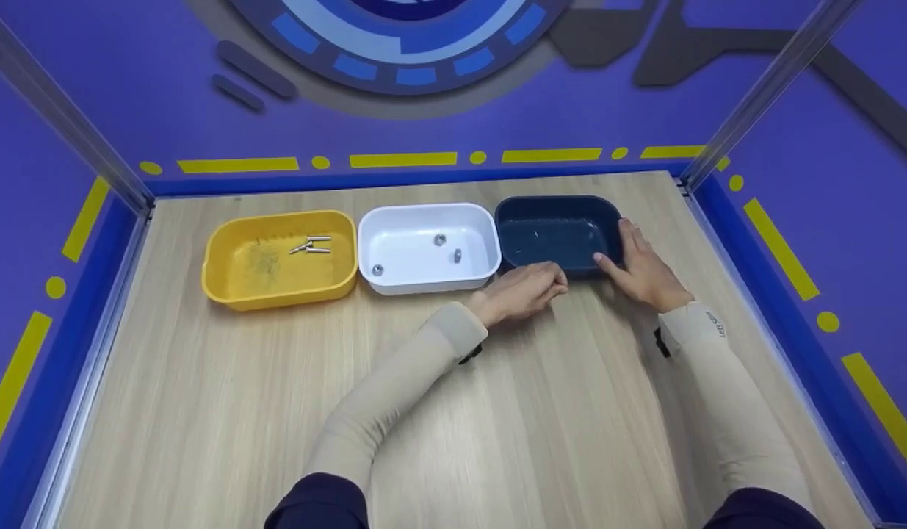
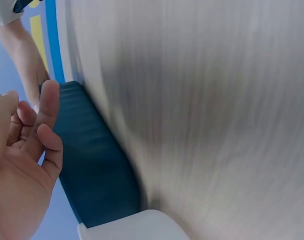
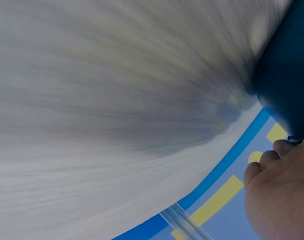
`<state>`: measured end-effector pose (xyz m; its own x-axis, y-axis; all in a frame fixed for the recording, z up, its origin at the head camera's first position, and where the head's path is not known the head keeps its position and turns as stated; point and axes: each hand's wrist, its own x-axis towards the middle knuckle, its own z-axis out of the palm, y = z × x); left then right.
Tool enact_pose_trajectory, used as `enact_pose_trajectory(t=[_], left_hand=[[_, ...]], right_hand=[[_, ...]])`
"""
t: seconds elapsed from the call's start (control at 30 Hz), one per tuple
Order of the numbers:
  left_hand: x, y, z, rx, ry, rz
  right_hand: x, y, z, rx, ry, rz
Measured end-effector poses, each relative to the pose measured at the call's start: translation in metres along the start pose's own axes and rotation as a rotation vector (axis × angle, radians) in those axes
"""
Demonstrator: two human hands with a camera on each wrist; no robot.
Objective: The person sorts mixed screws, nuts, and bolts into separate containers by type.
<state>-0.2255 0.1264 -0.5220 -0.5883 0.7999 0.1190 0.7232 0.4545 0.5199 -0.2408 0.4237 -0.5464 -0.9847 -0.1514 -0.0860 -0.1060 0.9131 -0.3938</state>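
Note:
A dark blue bin (image 1: pixel 548 246) stands at the right end of a row of three. With its thumb over the rim and fingers along the outside, my right hand (image 1: pixel 648 275) grips the bin's right end. My left hand (image 1: pixel 523 290) is at the bin's near left edge, its fingers curled. The left wrist view shows that hand (image 2: pixel 19 175) in front of the bin's side wall (image 2: pixel 94 155); nothing shows between its fingers, though the thumb tip is partly cut off. Beside the dark bin is a white bin (image 1: pixel 409 253) with metal nuts (image 1: pixel 440 239) in it.
A yellow bin (image 1: pixel 240 257) at the left holds several small silver rods (image 1: pixel 319 250). All three bins stand on a wood-grain table (image 1: pixel 497 441). Blue panels (image 1: pixel 424 132) wall in the back and sides, with metal posts (image 1: pixel 769 92) at the corners.

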Motion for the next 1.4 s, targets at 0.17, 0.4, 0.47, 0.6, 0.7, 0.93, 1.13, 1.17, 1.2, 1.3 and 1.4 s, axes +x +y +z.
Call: enact_pose_trajectory(t=[0.17,0.4,0.47,0.6,0.7,0.93,1.13,1.17,1.2,1.3,1.4], left_hand=[[0.002,0.002,-0.005,0.012,0.002,-0.011],[0.005,0.001,-0.011,0.009,0.01,-0.038],[0.006,0.0,-0.012,-0.007,0.032,-0.037],[0.009,-0.002,-0.016,-0.066,0.1,-0.03],[0.012,-0.004,-0.019,-0.142,0.162,-0.029],[0.016,-0.01,-0.022,-0.359,0.273,-0.085],[0.021,-0.016,-0.025,-0.385,0.307,-0.111],[0.022,-0.017,-0.025,-0.382,0.309,-0.111],[0.023,-0.017,-0.026,-0.378,0.311,-0.113],[0.028,-0.017,-0.029,-0.353,0.314,-0.116],[0.033,-0.016,-0.033,-0.311,0.311,-0.129]], right_hand=[[-0.001,0.001,0.001,0.003,0.002,-0.001],[-0.003,0.003,0.001,0.013,0.004,-0.012],[-0.003,0.004,0.001,0.015,0.003,-0.011],[-0.003,0.004,0.001,0.017,0.007,-0.01],[-0.002,0.004,0.002,0.019,0.014,-0.009],[-0.001,0.005,0.003,0.018,0.006,0.015],[0.001,0.005,0.003,0.018,-0.007,0.019],[0.001,0.005,0.003,0.017,-0.007,0.018],[0.001,0.005,0.003,0.016,-0.005,0.018],[0.001,0.005,0.003,0.012,0.01,0.004],[0.001,0.004,0.003,0.014,0.014,-0.004]])
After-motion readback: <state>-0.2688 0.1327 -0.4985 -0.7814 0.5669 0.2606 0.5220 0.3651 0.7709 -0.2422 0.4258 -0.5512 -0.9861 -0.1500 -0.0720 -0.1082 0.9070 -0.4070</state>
